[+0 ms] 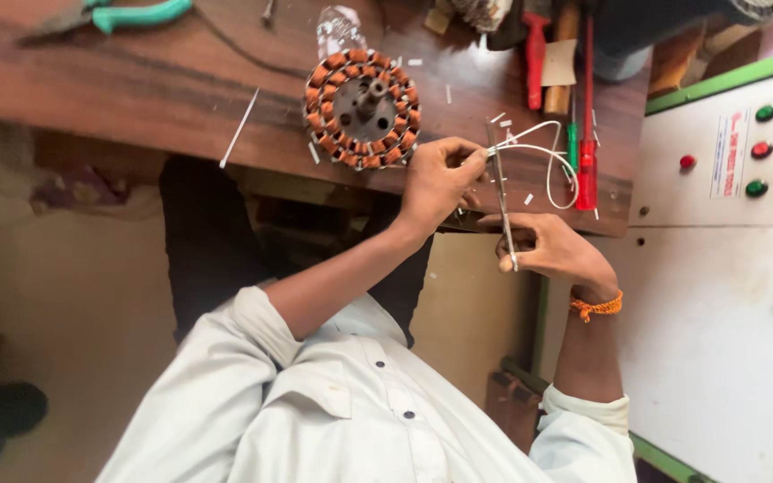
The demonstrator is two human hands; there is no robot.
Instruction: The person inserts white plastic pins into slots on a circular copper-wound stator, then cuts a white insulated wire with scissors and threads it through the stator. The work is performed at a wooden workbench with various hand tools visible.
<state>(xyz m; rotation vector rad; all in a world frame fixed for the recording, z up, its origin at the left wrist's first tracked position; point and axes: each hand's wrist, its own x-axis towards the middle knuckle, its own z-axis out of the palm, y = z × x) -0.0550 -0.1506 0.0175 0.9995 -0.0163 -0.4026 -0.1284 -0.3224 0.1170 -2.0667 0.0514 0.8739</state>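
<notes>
My left hand pinches the ends of a looped white wire just over the wooden table's front edge. My right hand, with an orange thread band at the wrist, grips a thin metal tool that stands upright against the pinched wire ends. A round stator with copper-coloured windings lies flat on the table just left of my left hand, apart from it.
A red-handled screwdriver and a small green one lie right of the wire loop. Teal-handled pliers are at the far left. Short white sleeve pieces litter the table. A white cabinet with red and green buttons stands on the right.
</notes>
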